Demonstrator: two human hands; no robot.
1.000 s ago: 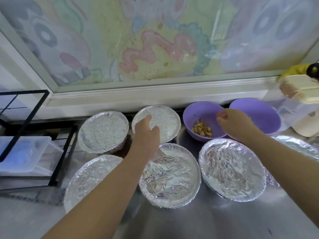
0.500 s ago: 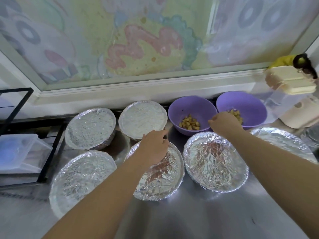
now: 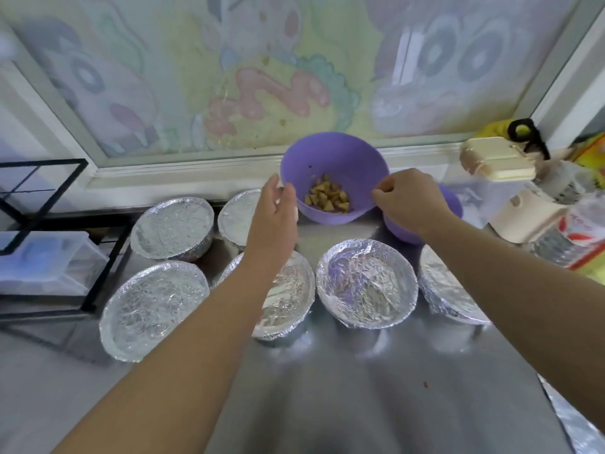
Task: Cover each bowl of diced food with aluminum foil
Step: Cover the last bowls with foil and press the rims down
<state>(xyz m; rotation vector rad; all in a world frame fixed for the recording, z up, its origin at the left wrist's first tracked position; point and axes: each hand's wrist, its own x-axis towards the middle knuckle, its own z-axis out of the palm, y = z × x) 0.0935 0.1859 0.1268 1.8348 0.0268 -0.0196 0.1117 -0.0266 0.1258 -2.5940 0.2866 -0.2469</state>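
An uncovered purple bowl [image 3: 334, 158] holding diced yellow food [image 3: 329, 198] is raised off the steel counter and tilted toward me. My right hand [image 3: 409, 204] pinches its right rim. My left hand [image 3: 275, 211] is at its left rim with the fingers relaxed, not gripping. A second purple bowl [image 3: 453, 203] sits mostly hidden behind my right hand. Several foil-covered bowls stand in two rows below: back left [image 3: 172, 222], back middle [image 3: 234, 214], front left [image 3: 154, 306], under my left forearm [image 3: 291, 299], front middle [image 3: 366, 283] and front right [image 3: 448, 290].
A black wire rack [image 3: 49, 191] with a clear plastic box [image 3: 42, 260] stands at the left. At the right are a cream lidded appliance [image 3: 497, 162] and a plastic bottle [image 3: 579, 224]. Loose foil [image 3: 582, 421] lies at the lower right. A window sill runs behind the bowls.
My right hand has lifted the left purple bowl of diced food off the counter and tilted it. My left hand rose from the covered bowl to that bowl's left rim.
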